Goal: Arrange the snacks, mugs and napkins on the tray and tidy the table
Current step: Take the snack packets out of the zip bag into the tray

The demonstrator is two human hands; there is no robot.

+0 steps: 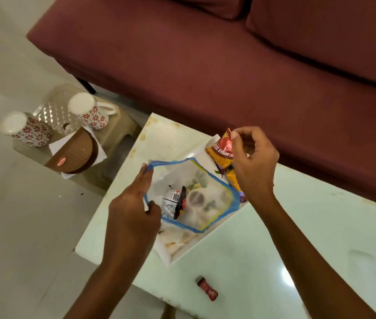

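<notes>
Sofa (pixel 205 65), maroon, one, behind the table; table (pixel 297 238), pale glass-topped, one; stool (pixel 118 125), beige plastic, one, beside the table's left end.

Tray (pixel 159 139), white, one, on the table's far-left corner; zip bag (pixel 194 194), clear with blue rim, one, held over it, a small peanut sachet (pixel 174 201) inside.

Left hand (pixel 134 210) pinches the bag's rim, fingers closed on it; right hand (pixel 251 162) is closed on one orange snack packet (pixel 221 150) at its top edge.

Advice for the step: hold the mouth wide and feed the packet in narrow end first.

Mugs (pixel 90 111), red-flowered, two, upturned on the stool; napkin holder (pixel 74 155), brown, one, napkins beneath; red wrapper (pixel 207 287), one, loose on the table.
</notes>
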